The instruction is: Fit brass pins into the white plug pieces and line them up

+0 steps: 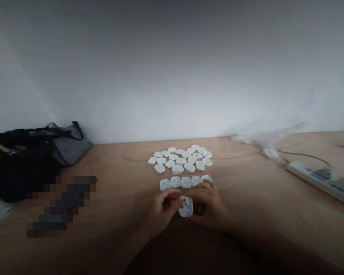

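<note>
Near the table's front edge, a white rounded-square socket piece (186, 207) with small dark holes in its face is held between both hands. My left hand (161, 211) pinches its left side, with thumb and fingertips at the upper edge. On the other side my right hand (210, 206) curls round it, fingers at the top and thumb near the bottom. Just beyond the hands, similar white socket pieces (186, 182) stand in a straight row, holes facing up; my right fingers partly cover the right end. Farther back lies a loose cluster of several more white pieces (181, 161), turned various ways.
A black bag (20, 164) and a striped pouch (68, 145) sit at the left, with a pixelated dark object (63, 206) before them. At the right are a power strip (318, 179) with plugged cords and a clear plastic bag (266, 139). A white wall (160, 76) bounds the wooden table.
</note>
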Demonstrator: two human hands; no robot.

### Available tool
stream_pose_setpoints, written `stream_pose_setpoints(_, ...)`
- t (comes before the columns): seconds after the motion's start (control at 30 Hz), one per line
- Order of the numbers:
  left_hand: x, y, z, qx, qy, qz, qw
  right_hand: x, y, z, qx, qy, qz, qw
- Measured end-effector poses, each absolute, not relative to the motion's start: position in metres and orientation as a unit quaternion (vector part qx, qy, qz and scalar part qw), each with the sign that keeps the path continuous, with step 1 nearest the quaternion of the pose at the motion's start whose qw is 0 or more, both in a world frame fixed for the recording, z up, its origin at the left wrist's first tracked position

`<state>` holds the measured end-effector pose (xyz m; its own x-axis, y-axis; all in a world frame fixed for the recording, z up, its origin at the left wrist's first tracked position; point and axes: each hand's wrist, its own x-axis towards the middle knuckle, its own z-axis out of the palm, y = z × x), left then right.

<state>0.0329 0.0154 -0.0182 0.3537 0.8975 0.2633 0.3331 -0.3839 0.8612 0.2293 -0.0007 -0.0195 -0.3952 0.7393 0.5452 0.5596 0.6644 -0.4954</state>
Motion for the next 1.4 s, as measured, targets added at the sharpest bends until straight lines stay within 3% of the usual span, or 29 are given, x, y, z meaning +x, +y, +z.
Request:
stream_pose_setpoints(0.37, 0.025, 0.015, -0.008, 0.862, 0.304, 0.328, 0.238, 0.235, 0.005, -0.029, -0.390, -0.829, 0.100, 0.389)
stream_pose_setpoints(0.67, 0.026, 0.010, -0.006, 0.836, 0.362, 0.358, 0.206, 0.275, 0.013, -0.007, -0.428, -0.864, 0.117, 0.239)
stream_pose_setpoints(1.0, 0.028, 0.009, -0.007, 0.838, 0.362, 0.348, 0.215, 0.257, 0.010, -0.018, -0.513, -0.828, 0.074, 0.216)
stream_pose_setpoints(1.13, 0.028, 0.009, -0.008, 0.839, 0.359, 0.349, 0.213, 0.257, 0.009, -0.019, -0.517, -0.817, 0.054, 0.248)
stream_pose_setpoints(1.4, 0.025, 0.014, -0.016, 0.845, 0.353, 0.348, 0.203, 0.255, 0.010, -0.020, -0.438, -0.782, 0.153, 0.418)
